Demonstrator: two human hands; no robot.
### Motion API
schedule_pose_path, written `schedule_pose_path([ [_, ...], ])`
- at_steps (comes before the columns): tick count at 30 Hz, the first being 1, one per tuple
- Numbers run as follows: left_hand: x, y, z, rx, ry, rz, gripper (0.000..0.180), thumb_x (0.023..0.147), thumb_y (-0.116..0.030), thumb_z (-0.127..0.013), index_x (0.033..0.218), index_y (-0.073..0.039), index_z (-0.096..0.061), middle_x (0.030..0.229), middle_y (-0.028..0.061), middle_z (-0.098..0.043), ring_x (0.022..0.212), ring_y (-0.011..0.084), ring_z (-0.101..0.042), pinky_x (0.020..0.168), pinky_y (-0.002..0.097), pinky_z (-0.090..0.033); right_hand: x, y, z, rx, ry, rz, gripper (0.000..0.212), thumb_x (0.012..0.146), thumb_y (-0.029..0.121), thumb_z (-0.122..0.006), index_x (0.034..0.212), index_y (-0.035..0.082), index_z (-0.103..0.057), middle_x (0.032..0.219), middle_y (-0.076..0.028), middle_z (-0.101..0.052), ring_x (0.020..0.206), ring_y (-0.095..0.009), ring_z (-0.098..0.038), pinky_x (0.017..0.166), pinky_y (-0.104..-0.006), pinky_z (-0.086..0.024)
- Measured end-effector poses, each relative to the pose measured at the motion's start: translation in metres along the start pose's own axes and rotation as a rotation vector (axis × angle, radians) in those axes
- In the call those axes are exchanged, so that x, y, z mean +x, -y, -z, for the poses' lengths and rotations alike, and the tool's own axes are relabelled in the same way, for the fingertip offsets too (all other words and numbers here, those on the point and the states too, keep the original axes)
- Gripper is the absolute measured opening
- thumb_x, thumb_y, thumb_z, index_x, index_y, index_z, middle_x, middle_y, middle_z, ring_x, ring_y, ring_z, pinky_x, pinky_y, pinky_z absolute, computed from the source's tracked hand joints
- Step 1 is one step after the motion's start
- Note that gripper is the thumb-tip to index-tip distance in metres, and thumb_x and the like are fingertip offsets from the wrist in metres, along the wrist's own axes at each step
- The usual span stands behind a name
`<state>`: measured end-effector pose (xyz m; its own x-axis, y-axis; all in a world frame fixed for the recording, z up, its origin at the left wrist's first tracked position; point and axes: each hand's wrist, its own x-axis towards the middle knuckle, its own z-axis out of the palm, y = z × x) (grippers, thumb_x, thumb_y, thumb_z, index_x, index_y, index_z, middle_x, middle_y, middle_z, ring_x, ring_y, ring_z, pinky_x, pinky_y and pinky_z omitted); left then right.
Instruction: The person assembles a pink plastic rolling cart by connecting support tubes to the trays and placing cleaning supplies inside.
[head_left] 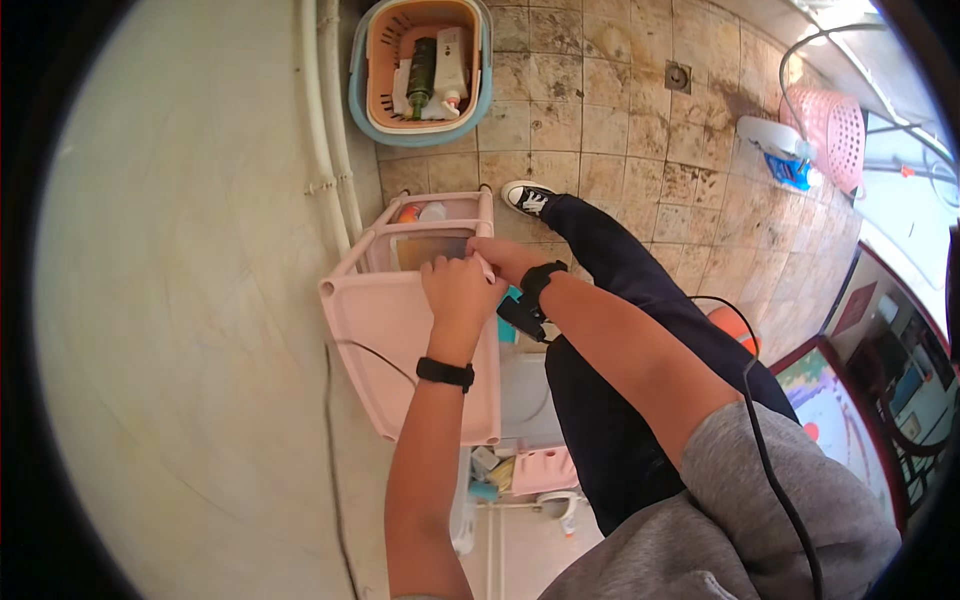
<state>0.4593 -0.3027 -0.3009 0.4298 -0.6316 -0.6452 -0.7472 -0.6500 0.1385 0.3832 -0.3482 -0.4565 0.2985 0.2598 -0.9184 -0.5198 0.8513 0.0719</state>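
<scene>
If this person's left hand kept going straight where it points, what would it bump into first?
Probably the pink rack: its lower tiers lie just past the left hand in the picture, though depth is hard to judge.

Pink rack point(385, 312): smooth matt plastic. Blue tub point(358, 85): plastic. Floor tiles point(605, 125): stained, rough-looking. Grey shirt point(760, 480): matt cloth.

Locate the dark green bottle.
Head view, near the top, slightly left of centre: the dark green bottle lies in the orange basket, just left of the white pump bottle.
</scene>
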Motion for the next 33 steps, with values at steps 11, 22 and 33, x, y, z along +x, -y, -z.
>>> schedule_pose_path([
  [11,-0.002,-0.021,0.021,-0.259,-0.069,-0.205,0.031,0.068,-0.035,-0.074,0.073,-0.004,-0.068,0.076,0.0130,-0.067,0.079,0.0325,-0.061,0.079,0.0443,-0.045,0.036,0.004,0.095,-0.613,-0.118,0.259,0.036,0.073,0.017,-0.073,0.101,-0.002,-0.060,0.085,-0.015,-0.061,0.060,-0.028,-0.061,0.048,-0.0392,-0.051],
  [22,-0.010,0.054,0.022,-0.402,-0.435,0.134,0.037,0.084,-0.037,-0.068,0.096,-0.003,-0.066,0.091,0.0203,-0.066,0.091,0.0399,-0.059,0.083,0.0512,-0.044,-0.074,0.030,-0.017,-0.480,0.113,-0.171,0.062,0.086,0.066,-0.057,0.100,0.005,-0.060,0.099,-0.013,-0.062,0.096,-0.032,-0.063,0.083,-0.0533,-0.053],
  [33,0.009,0.266,0.012,-0.219,0.172,0.590,0.048,0.083,-0.041,-0.060,0.105,0.002,-0.065,0.099,0.0235,-0.069,0.088,0.0337,-0.068,0.076,0.0426,-0.052,-0.075,0.010,-0.039,-0.334,0.076,-0.178,0.058,0.088,0.064,-0.055,0.104,0.008,-0.061,0.093,-0.010,-0.062,0.091,-0.029,-0.062,0.085,-0.0518,-0.047],
])
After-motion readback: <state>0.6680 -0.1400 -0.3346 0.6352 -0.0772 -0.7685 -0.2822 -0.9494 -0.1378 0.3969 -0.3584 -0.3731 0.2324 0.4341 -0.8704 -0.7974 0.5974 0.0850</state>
